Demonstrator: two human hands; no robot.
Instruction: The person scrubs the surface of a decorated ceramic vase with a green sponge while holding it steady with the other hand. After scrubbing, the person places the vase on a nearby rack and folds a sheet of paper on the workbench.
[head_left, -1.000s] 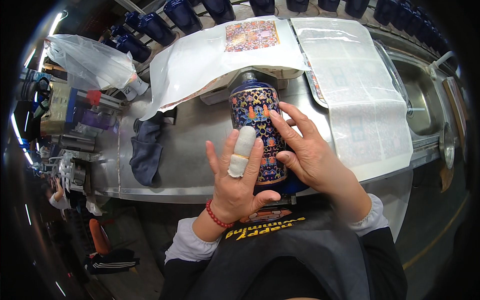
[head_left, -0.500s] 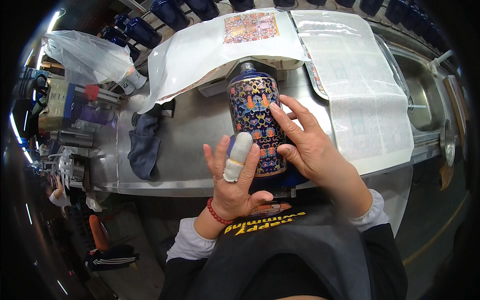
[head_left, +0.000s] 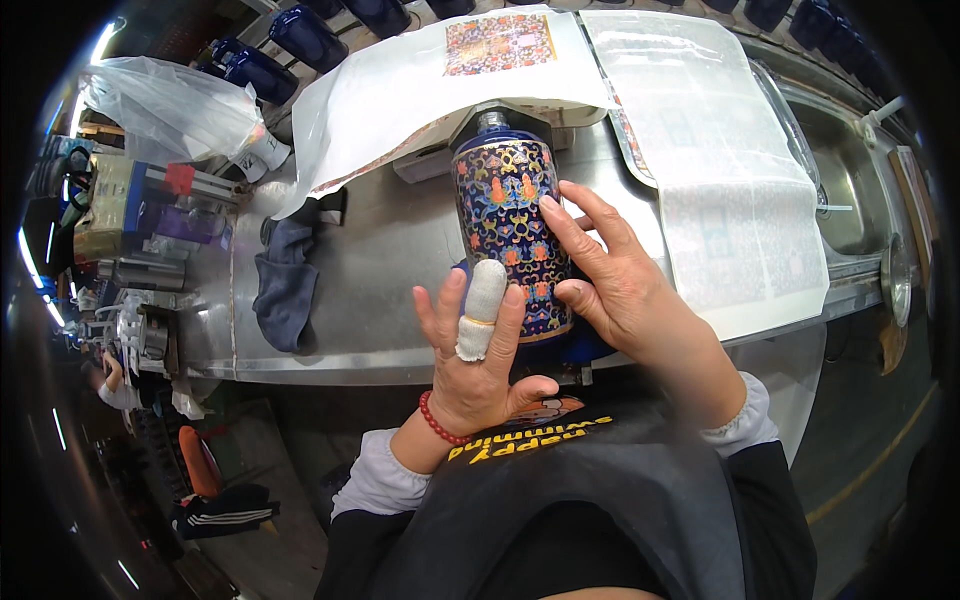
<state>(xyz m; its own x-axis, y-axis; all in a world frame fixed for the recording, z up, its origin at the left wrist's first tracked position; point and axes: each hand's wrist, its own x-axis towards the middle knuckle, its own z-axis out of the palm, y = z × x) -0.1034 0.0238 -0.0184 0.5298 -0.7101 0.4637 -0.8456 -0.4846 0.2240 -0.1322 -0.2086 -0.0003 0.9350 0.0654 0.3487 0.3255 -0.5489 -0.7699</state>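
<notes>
A dark blue bottle (head_left: 512, 220) covered in a colourful floral pattern is tilted in front of me, its narrow glass neck pointing away. My left hand (head_left: 470, 345) is spread at the bottle's lower left side, holding nothing. A pale cloth cover (head_left: 484, 310) sleeves one of its fingers and lies over the pattern; contact there is unclear. My right hand (head_left: 610, 270) rests fingertips and thumb along the bottle's right side, fingers stretched and apart, not wrapped round it. The bottle's underside and base are partly hidden.
A white sheet with a patterned decal (head_left: 500, 45) lies beyond the bottle. Translucent sheets (head_left: 740, 200) cover the right side, beside a metal sink (head_left: 845, 190). A dark blue cloth (head_left: 285, 285) lies on the steel table (head_left: 370, 260). Several blue bottles (head_left: 305, 38) stand behind.
The view has shifted slightly, so the table and sheets sit a little higher. My left hand has moved slightly right along the bottle; my right hand keeps nearly the same place.
</notes>
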